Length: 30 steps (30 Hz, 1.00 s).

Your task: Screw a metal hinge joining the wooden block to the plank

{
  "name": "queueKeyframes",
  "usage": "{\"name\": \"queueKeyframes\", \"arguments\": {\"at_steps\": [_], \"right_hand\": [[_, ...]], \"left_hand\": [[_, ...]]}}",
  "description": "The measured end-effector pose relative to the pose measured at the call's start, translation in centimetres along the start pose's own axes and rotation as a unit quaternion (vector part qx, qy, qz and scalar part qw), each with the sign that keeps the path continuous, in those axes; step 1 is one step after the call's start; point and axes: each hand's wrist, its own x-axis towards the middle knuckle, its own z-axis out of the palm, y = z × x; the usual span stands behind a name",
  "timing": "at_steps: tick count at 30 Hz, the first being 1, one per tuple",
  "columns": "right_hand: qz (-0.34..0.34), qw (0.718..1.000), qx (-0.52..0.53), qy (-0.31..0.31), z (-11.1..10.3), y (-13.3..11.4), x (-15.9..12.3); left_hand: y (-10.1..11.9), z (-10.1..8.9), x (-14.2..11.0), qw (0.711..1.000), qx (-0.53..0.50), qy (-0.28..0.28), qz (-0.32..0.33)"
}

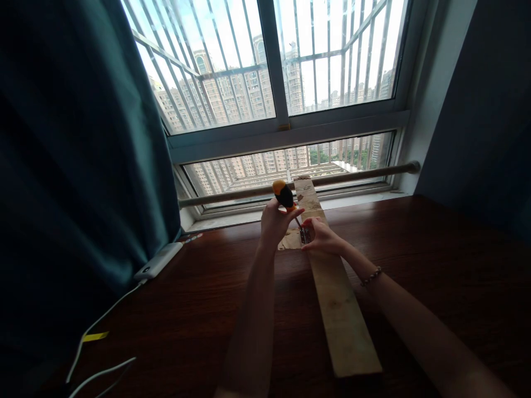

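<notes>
My left hand (pixel 274 224) is closed around a screwdriver (pixel 284 194) with a yellow and black handle. Its shaft slants down toward a small dark metal piece with holes (pixel 305 236), which looks like a hinge. The thumb and fingers of my right hand (pixel 322 237) pinch that metal piece from the right. Beneath both hands lies a long pale wooden plank (pixel 342 315), its far end rough and torn. A short piece of wood (pixel 290 241) sits against the plank's left side, under the metal piece. Whether the screwdriver tip touches a screw is too small to tell.
The dark brown wooden tabletop (pixel 199 309) reaches to a barred window with a horizontal rail (pixel 369 174). A white power strip (pixel 160 261) with a white cable lies at left, beside a blue curtain (pixel 136 182). A yellow strip (pixel 95 336) rests near the cable.
</notes>
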Motion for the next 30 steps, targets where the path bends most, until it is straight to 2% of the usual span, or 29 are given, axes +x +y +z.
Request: {"name": "queueKeyframes", "arguments": {"at_steps": [3, 8, 13, 18, 24, 30], "right_hand": [[-0.007, 1.000, 0.004, 0.005, 0.1, 0.2, 0.0], [-0.019, 1.000, 0.002, 0.015, 0.1, 0.2, 0.1], [-0.015, 1.000, -0.019, 0.010, -0.1, -0.6, 0.0], [-0.016, 0.999, -0.035, 0.006, -0.2, -1.2, 0.0], [-0.010, 1.000, -0.012, -0.001, 0.1, -0.6, 0.1], [-0.014, 1.000, 0.008, 0.003, 0.2, -0.7, 0.1]], "left_hand": [[0.2, -0.1, 0.0, 0.999, 0.025, -0.025, 0.020], [0.4, 0.0, 0.1, 0.999, 0.052, 0.014, 0.008], [0.6, 0.2, -0.1, 0.999, 0.036, -0.005, 0.035], [0.2, 1.1, -0.2, 0.998, 0.040, 0.015, 0.053], [-0.7, 1.5, 0.1, 0.998, -0.044, -0.033, 0.030], [-1.3, 2.1, 0.4, 0.999, -0.040, -0.003, 0.027]]}}
